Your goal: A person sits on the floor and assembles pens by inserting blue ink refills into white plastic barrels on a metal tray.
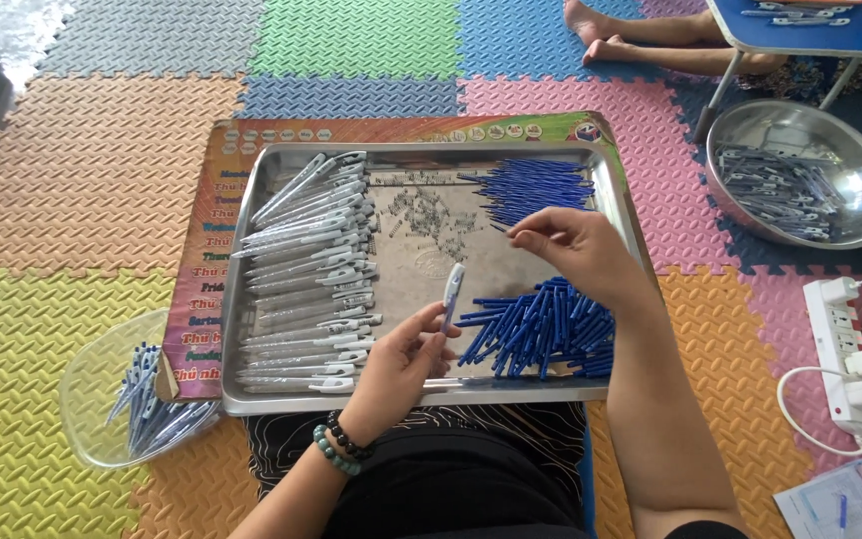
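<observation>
My left hand (399, 361) holds a white pen barrel (451, 287) upright over a steel tray (231, 329). My right hand (569, 246) hovers above the tray's middle right, pinching a thin dark refill tip between thumb and finger. On the tray lie rows of white pen barrels (306, 269) at the left, small metal springs (431, 215) in the middle, thin blue refills (536, 186) at the back right and blue pen parts (541, 327) at the front right.
The tray rests on a low board (202, 260) on coloured foam mats. A clear bowl (92, 399) of finished pens sits at the left. A steel bowl (800, 175) of pen parts, a power strip (845, 349), another person's feet (601, 30) and a blue folding table (800, 25) are at the right.
</observation>
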